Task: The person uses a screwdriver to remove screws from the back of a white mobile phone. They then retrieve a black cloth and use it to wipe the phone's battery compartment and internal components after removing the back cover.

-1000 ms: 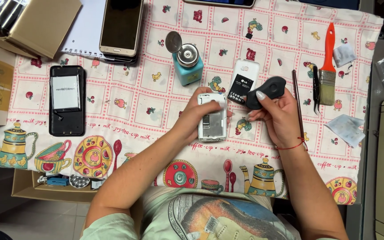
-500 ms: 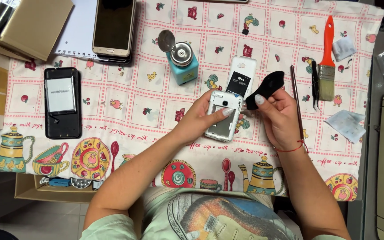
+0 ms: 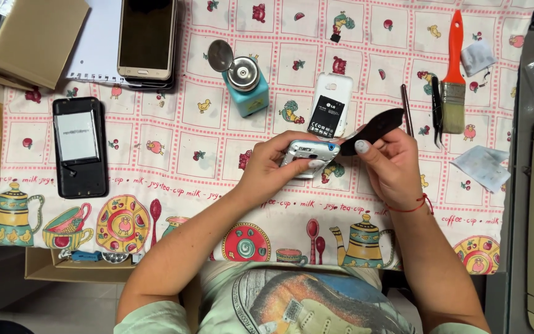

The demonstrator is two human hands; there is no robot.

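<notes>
Left hand (image 3: 273, 170) now tilts the small silver phone (image 3: 309, 154) on edge; right hand (image 3: 390, 164) pinches black pry tool (image 3: 372, 128), tip moved against its end.

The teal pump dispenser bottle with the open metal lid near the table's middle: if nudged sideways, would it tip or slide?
The teal dispenser bottle looks squat and square-bodied, so it would probably slide on the patterned tablecloth rather than tip. Its hinged metal lid stands open, so liquid might slosh out.
</notes>
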